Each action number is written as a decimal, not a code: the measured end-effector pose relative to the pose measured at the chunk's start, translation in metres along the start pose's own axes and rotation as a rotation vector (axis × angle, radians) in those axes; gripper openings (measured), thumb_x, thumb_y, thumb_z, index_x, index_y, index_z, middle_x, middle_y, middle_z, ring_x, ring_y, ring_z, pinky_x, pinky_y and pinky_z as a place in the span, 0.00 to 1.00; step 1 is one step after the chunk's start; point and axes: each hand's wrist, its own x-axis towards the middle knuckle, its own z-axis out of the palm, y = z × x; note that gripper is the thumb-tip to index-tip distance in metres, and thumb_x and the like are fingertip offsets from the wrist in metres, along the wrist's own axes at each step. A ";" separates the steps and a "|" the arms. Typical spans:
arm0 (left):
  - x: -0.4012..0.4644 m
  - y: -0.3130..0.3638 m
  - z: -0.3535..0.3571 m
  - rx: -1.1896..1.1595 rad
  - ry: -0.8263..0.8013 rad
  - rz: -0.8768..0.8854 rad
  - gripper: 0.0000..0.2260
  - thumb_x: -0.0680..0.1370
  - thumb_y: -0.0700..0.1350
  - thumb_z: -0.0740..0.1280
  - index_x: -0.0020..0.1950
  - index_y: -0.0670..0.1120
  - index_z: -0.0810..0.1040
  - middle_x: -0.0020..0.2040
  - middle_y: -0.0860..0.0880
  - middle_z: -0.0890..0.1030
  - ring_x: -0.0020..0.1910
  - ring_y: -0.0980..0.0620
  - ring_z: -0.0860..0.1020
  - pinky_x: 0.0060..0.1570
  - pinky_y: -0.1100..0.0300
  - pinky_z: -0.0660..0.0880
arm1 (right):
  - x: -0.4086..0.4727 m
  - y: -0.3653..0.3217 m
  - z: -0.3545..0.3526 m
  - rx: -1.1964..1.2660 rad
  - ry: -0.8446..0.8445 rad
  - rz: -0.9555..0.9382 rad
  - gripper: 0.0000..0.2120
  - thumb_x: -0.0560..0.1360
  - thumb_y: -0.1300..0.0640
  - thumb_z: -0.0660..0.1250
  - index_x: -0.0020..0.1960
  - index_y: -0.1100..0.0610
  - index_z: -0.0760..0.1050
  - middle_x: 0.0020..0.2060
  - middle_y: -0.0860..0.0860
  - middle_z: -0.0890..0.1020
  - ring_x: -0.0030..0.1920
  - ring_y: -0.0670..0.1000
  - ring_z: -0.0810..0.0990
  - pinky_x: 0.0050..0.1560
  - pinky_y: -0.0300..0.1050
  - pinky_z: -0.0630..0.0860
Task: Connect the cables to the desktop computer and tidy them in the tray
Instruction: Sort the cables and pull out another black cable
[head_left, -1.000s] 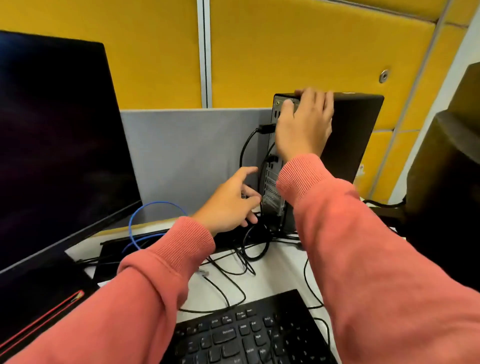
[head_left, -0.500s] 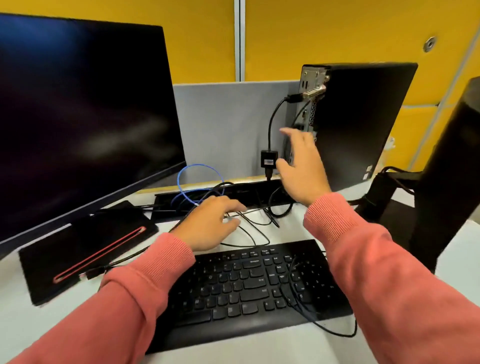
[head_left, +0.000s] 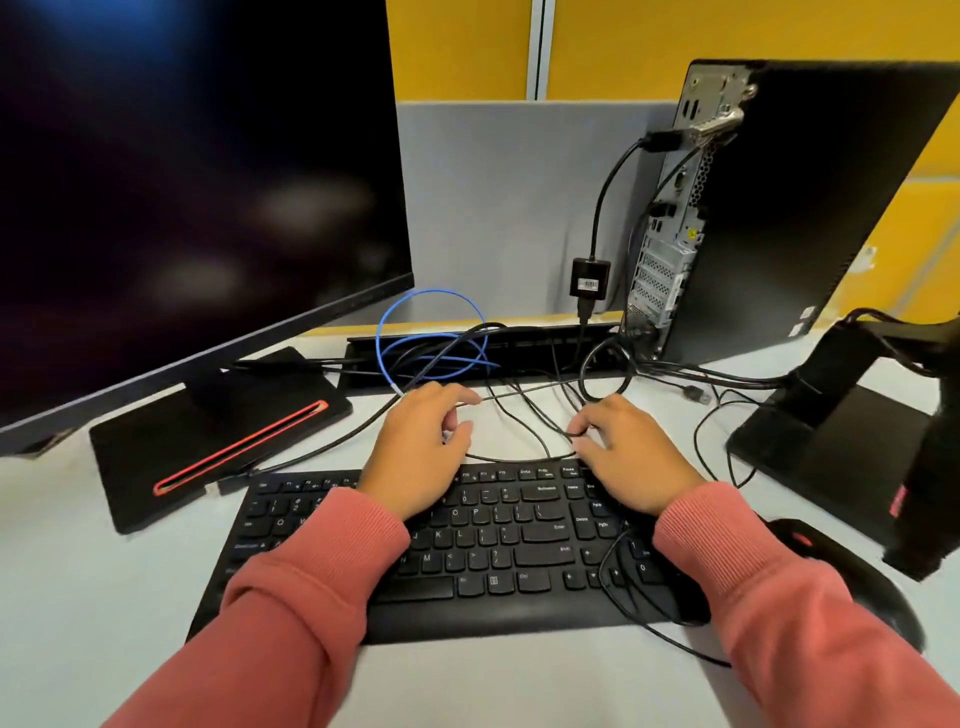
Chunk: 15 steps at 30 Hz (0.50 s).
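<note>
The black desktop tower (head_left: 795, 208) stands at the back right, its rear port panel (head_left: 667, 249) turned toward me. A black cable is plugged in near its top, and a small adapter box (head_left: 589, 278) dangles from it. The long black cable tray (head_left: 524, 345) lies along the grey partition, with a blue cable loop (head_left: 431, 332) and black cables spilling out. My left hand (head_left: 421, 447) and my right hand (head_left: 631, 452) hover just behind the keyboard. Each pinches a thin black cable (head_left: 524, 395) in curled fingers.
A black keyboard (head_left: 467, 545) sits under my wrists, its cord looped over the right end. A large dark monitor (head_left: 182, 182) with a red-trimmed base (head_left: 218, 436) fills the left. A second monitor stand (head_left: 831, 447) and a black mouse (head_left: 857, 577) crowd the right.
My right hand left the tower's back and dropped to the loose cables on the desk. My left hand drew back toward the keyboard. The view pulled back and down.
</note>
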 end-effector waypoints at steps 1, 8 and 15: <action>-0.001 0.001 -0.002 -0.054 0.058 -0.014 0.12 0.79 0.39 0.68 0.60 0.53 0.81 0.43 0.55 0.74 0.45 0.57 0.74 0.50 0.61 0.71 | -0.001 0.000 0.001 -0.009 0.035 -0.008 0.05 0.80 0.56 0.64 0.50 0.51 0.78 0.51 0.46 0.73 0.51 0.48 0.74 0.51 0.40 0.68; -0.001 -0.003 -0.014 0.209 0.307 -0.098 0.21 0.77 0.43 0.71 0.69 0.55 0.77 0.66 0.53 0.71 0.66 0.50 0.67 0.64 0.52 0.63 | -0.005 0.010 0.003 0.114 0.199 -0.076 0.09 0.80 0.56 0.64 0.41 0.49 0.71 0.43 0.46 0.76 0.43 0.45 0.75 0.41 0.37 0.68; 0.005 -0.015 -0.012 -0.032 0.123 -0.264 0.22 0.80 0.44 0.69 0.73 0.56 0.73 0.51 0.58 0.78 0.50 0.55 0.78 0.59 0.49 0.76 | -0.007 0.024 0.001 0.466 0.346 -0.059 0.03 0.80 0.51 0.65 0.47 0.48 0.74 0.35 0.53 0.74 0.35 0.50 0.71 0.34 0.37 0.68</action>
